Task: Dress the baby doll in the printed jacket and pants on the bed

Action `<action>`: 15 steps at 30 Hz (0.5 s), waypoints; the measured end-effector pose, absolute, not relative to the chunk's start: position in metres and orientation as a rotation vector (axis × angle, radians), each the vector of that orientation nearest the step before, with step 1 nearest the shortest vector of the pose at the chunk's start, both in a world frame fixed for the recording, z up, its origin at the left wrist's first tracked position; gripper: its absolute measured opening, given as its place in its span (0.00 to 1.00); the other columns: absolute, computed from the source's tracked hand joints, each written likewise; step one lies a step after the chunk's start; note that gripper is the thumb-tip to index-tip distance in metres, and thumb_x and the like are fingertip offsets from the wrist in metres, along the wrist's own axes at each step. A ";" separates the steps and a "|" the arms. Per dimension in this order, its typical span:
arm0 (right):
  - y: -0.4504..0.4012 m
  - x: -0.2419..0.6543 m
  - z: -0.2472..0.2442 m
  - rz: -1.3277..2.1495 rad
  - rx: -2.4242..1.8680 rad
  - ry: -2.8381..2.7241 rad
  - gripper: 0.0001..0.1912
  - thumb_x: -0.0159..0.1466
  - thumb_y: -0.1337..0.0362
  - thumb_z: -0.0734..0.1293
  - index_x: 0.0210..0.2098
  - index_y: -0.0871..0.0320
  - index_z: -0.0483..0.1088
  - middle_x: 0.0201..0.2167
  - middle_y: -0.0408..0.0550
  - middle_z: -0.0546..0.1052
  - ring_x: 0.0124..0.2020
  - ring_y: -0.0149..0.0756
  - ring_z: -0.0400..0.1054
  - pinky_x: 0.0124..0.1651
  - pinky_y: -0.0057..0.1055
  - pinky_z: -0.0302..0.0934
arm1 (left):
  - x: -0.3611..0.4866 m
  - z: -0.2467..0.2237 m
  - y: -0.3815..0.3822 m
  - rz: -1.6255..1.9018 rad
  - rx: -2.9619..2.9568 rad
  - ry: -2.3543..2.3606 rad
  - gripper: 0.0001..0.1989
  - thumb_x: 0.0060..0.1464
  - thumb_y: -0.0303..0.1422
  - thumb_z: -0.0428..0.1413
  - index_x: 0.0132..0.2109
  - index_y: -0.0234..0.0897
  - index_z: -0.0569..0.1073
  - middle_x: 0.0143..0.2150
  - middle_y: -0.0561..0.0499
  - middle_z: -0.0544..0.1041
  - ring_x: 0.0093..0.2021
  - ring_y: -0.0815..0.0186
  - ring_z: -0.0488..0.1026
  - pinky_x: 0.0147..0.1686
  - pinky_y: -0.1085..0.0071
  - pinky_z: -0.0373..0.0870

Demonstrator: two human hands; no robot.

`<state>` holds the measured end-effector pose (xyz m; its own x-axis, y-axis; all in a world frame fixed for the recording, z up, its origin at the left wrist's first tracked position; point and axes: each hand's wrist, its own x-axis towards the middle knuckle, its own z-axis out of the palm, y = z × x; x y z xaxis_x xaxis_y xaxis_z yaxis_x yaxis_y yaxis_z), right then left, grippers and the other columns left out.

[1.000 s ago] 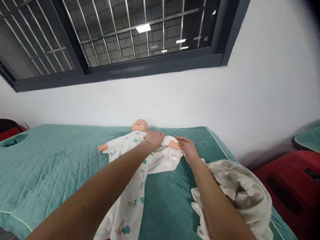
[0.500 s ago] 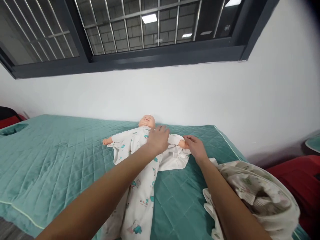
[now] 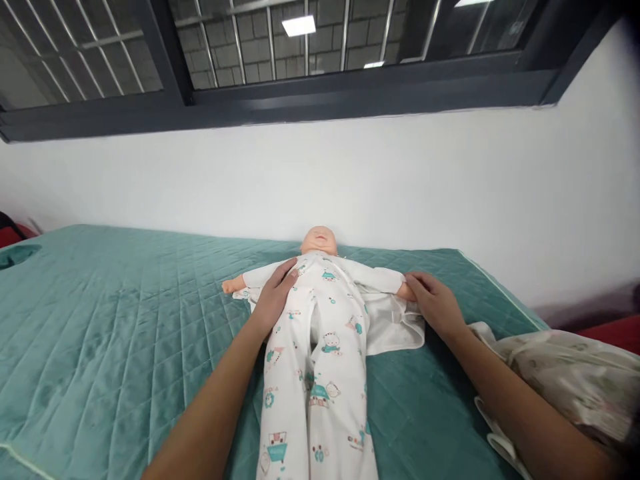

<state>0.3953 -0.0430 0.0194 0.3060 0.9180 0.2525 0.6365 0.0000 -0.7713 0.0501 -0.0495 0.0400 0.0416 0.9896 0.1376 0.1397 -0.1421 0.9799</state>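
A baby doll (image 3: 319,241) lies on its back with both arms stretched out sideways. White printed clothing (image 3: 333,320) covers its body and legs, and a white flap of cloth spreads under the arm on the right. My left hand (image 3: 276,293) rests on the clothing at the left side of the chest, its fingers lying flat. At the right, my right hand (image 3: 436,301) pinches the doll's hand at the end of the white sleeve.
A green quilted mat (image 3: 150,320) lies under the doll, against a white wall (image 3: 320,180) below a barred window. Bundled pale fabric (image 3: 570,373) sits at the right, with something red behind it.
My left hand has moved from the doll's right-side shoulder to the left side of its chest. My right hand stays at the doll's hand. The view has shifted.
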 end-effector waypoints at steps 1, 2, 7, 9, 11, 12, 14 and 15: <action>-0.046 0.393 0.020 0.366 -1.721 -1.406 0.18 0.63 0.50 0.61 0.43 0.54 0.75 0.46 0.48 0.79 0.49 0.46 0.71 0.54 0.42 0.61 | 0.049 0.038 -0.048 1.228 1.422 1.191 0.24 0.62 0.47 0.52 0.63 0.47 0.70 0.68 0.53 0.67 0.69 0.57 0.61 0.69 0.60 0.54; -0.048 0.392 0.021 0.325 -1.715 -1.409 0.18 0.63 0.51 0.61 0.43 0.53 0.75 0.46 0.48 0.79 0.49 0.46 0.71 0.55 0.42 0.61 | 0.048 0.036 -0.047 1.241 1.421 1.178 0.24 0.62 0.47 0.53 0.62 0.47 0.70 0.68 0.52 0.67 0.69 0.57 0.60 0.69 0.60 0.54; -0.050 0.391 0.021 0.327 -1.692 -1.591 0.23 0.62 0.47 0.64 0.51 0.53 0.72 0.51 0.51 0.77 0.49 0.48 0.71 0.53 0.44 0.64 | 0.047 0.037 -0.045 1.281 1.391 1.278 0.23 0.62 0.45 0.53 0.61 0.43 0.70 0.72 0.52 0.59 0.73 0.60 0.52 0.72 0.62 0.47; -0.048 0.395 0.021 0.258 -1.726 -1.739 0.27 0.60 0.47 0.67 0.54 0.55 0.70 0.52 0.54 0.76 0.51 0.52 0.70 0.54 0.47 0.63 | 0.047 0.038 -0.046 1.271 1.387 1.290 0.22 0.62 0.44 0.52 0.60 0.43 0.71 0.73 0.51 0.58 0.73 0.60 0.52 0.72 0.62 0.47; -0.046 0.398 0.022 0.138 -1.761 -1.890 0.26 0.59 0.50 0.68 0.53 0.55 0.70 0.50 0.56 0.76 0.52 0.55 0.69 0.55 0.50 0.62 | 0.046 0.037 -0.046 1.275 1.397 1.284 0.21 0.62 0.43 0.52 0.59 0.42 0.72 0.73 0.51 0.59 0.73 0.61 0.52 0.72 0.63 0.47; -0.046 0.400 0.022 0.093 -1.775 -1.940 0.24 0.59 0.52 0.68 0.51 0.55 0.71 0.49 0.56 0.76 0.51 0.55 0.69 0.55 0.51 0.62 | 0.045 0.036 -0.046 1.278 1.400 1.279 0.21 0.62 0.43 0.52 0.58 0.42 0.72 0.72 0.50 0.59 0.73 0.61 0.53 0.72 0.63 0.47; -0.045 0.401 0.022 0.028 -1.785 -1.948 0.19 0.60 0.56 0.66 0.49 0.56 0.72 0.47 0.57 0.76 0.50 0.55 0.69 0.54 0.51 0.62 | 0.044 0.035 -0.047 1.278 1.403 1.275 0.21 0.63 0.43 0.52 0.59 0.41 0.71 0.72 0.50 0.59 0.73 0.62 0.53 0.72 0.64 0.46; -0.045 0.401 0.021 0.000 -1.775 -1.905 0.19 0.60 0.57 0.65 0.49 0.56 0.71 0.48 0.57 0.75 0.51 0.54 0.69 0.55 0.50 0.63 | 0.044 0.035 -0.047 1.276 1.405 1.276 0.21 0.63 0.43 0.51 0.59 0.41 0.71 0.72 0.50 0.59 0.73 0.63 0.53 0.72 0.64 0.46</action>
<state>0.4009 -0.0447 0.0212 0.0047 0.9271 0.3748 0.9272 0.1363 -0.3489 0.0437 -0.0467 0.0348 -0.0314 0.9886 0.1471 0.1475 -0.1410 0.9790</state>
